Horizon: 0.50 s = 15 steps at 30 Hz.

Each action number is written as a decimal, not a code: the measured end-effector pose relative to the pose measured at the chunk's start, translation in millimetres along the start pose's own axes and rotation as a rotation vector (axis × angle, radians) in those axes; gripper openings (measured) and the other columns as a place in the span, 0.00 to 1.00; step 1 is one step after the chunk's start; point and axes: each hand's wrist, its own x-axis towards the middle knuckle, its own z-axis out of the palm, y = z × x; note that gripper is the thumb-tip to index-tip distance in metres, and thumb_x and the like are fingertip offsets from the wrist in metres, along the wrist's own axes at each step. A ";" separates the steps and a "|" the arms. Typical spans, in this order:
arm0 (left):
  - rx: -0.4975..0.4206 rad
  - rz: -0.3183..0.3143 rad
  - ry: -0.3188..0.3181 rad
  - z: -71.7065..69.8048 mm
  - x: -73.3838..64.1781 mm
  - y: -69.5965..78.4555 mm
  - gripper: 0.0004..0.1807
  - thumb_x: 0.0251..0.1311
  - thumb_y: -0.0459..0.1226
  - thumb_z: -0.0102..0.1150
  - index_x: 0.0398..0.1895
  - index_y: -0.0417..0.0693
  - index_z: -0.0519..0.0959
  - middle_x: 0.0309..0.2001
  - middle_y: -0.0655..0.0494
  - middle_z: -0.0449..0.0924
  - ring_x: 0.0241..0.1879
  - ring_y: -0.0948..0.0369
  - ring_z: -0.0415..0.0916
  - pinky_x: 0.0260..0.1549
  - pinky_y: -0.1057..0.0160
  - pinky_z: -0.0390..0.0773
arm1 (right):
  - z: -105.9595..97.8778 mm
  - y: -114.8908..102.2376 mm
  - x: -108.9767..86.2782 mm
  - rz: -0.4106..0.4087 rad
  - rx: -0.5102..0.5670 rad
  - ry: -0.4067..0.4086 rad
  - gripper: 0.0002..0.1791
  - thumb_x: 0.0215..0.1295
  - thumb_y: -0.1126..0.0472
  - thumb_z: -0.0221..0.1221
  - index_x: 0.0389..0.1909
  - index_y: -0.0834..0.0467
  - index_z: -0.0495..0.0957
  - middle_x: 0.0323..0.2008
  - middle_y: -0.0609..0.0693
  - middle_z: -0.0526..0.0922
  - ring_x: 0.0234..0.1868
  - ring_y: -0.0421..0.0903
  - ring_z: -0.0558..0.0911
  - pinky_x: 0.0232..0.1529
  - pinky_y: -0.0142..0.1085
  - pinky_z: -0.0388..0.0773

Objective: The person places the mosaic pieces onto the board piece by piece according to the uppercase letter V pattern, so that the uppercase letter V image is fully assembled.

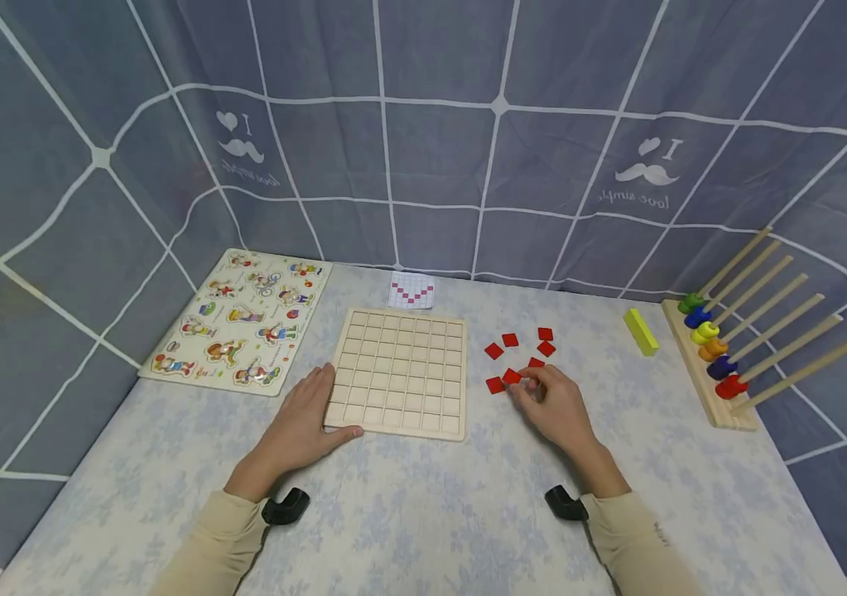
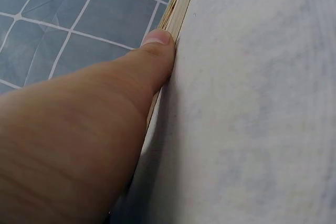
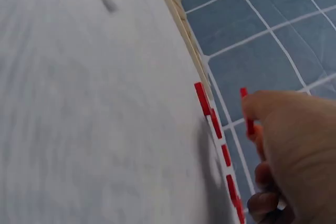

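My left hand (image 1: 300, 429) rests against the lower left corner of a wooden grid board (image 1: 402, 374), fingers straight along its left side and thumb on its front edge. The left wrist view shows that thumb (image 2: 152, 59) pressed to the board's edge. Between thumb and fingertips, my right hand (image 1: 559, 411) pinches a red square tile (image 1: 512, 377). In the right wrist view the pinched tile (image 3: 248, 113) is raised above the table, apart from the others. Several more red tiles (image 1: 494, 385) lie loose right of the board. The board's cells hold no tiles.
A pattern card (image 1: 411, 290) with pink squares in a V lies behind the board. To the left is a picture puzzle board (image 1: 203, 352). A yellow block (image 1: 641, 332) and a wooden peg rack (image 1: 702, 377) with coloured beads stand at the right. Curtains hang behind.
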 end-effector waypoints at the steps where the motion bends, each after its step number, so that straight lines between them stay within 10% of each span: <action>1: 0.002 -0.001 0.000 0.2 0.0 -0.1 0.62 0.59 0.59 0.68 0.80 0.30 0.46 0.80 0.33 0.48 0.80 0.36 0.46 0.77 0.35 0.51 | 0.7 -4.5 0.6 -0.008 0.007 -0.003 0.10 0.62 0.59 0.70 0.41 0.59 0.85 0.28 0.46 0.76 0.26 0.40 0.69 0.28 0.31 0.68; 15: 0.009 0.002 0.003 0.5 -0.4 0.2 0.62 0.59 0.60 0.67 0.80 0.30 0.46 0.81 0.33 0.48 0.80 0.37 0.46 0.77 0.35 0.50 | 35.6 -73.6 11.5 -0.111 0.068 -0.161 0.13 0.63 0.56 0.70 0.45 0.58 0.86 0.28 0.43 0.76 0.26 0.37 0.68 0.27 0.29 0.67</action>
